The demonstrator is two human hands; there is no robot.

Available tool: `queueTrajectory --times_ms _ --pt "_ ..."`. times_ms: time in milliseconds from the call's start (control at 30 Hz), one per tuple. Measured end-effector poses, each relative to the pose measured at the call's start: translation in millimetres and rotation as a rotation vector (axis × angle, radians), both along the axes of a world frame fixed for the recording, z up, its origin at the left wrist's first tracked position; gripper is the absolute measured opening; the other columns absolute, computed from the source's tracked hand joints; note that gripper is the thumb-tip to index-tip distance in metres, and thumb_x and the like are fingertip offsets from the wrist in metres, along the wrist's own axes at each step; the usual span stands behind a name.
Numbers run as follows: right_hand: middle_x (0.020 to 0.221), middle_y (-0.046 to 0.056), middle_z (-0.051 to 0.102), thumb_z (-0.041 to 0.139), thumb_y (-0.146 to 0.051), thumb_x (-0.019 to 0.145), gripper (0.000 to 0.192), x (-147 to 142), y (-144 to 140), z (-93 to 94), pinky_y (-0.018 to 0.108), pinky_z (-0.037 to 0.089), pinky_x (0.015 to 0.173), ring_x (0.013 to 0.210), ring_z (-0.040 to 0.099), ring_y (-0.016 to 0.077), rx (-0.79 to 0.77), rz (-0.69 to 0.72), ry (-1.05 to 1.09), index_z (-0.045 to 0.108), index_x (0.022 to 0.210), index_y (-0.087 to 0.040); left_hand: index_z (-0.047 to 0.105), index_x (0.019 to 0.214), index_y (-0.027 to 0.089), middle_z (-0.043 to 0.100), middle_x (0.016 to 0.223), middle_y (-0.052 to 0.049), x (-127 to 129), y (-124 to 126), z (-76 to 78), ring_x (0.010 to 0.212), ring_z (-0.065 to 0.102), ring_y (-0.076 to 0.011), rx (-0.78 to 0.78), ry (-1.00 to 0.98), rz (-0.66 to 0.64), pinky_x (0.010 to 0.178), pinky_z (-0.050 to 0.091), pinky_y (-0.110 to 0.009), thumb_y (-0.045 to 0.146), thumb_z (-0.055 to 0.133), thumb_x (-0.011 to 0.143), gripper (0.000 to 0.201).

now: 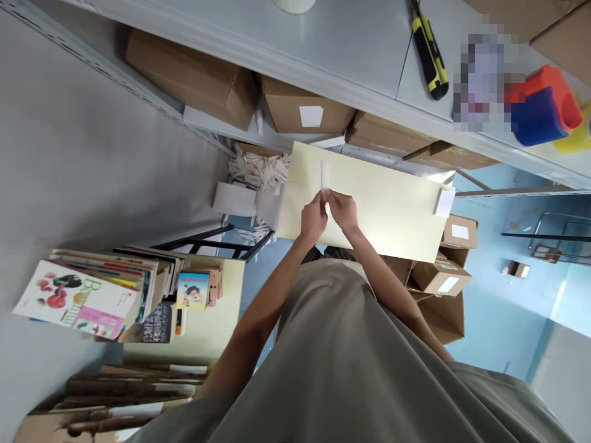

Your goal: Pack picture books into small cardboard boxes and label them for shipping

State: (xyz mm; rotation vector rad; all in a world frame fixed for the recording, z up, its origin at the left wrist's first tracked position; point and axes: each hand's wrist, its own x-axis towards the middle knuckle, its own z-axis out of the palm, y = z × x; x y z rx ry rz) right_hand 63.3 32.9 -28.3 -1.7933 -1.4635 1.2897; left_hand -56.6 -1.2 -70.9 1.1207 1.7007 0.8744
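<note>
My left hand [314, 218] and my right hand [342, 210] are close together, both pinching a small white paper strip [325, 175] that sticks up from the fingers. They are held above a pale yellow board [392, 209] that lies flat below the shelf. My arms reach forward over my grey-green shirt.
A grey metal shelf [323, 49] carries a yellow-black utility knife [430, 55] and red and blue tape rolls [545, 107]. Cardboard boxes [194, 77] sit beneath it. A heap of white paper strips [258, 172] lies left of the board. Books [92, 295] are stacked at left.
</note>
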Motion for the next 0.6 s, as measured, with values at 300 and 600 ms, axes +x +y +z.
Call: queueTrajectory --times_ms 300,600 --pt "0.173 0.009 0.072 0.081 -0.065 0.106 0.053 -31 11 -48.7 0.058 0.065 0.130 0.157 0.074 0.0405 -0.193 0.046 0.082 0.090 0.143 -0.028 0.043 0.063 0.029 0.043 0.060 0.003 -62 97 -61.1 0.073 0.047 -0.0220 -0.235 -0.048 0.037 0.083 0.043 -0.036 0.013 0.069 0.093 0.042" --pt "0.172 0.008 0.073 0.088 -0.066 0.102 0.058 -1 -3 -28.7 0.062 0.046 0.146 0.169 0.063 0.0384 -0.157 0.051 0.082 0.086 0.149 -0.031 0.044 0.073 0.031 0.065 0.078 -0.003 -67 92 -62.8 0.105 0.071 -0.0256 -0.174 -0.131 0.302 0.108 0.057 -0.036 0.028 0.075 0.092 0.036"
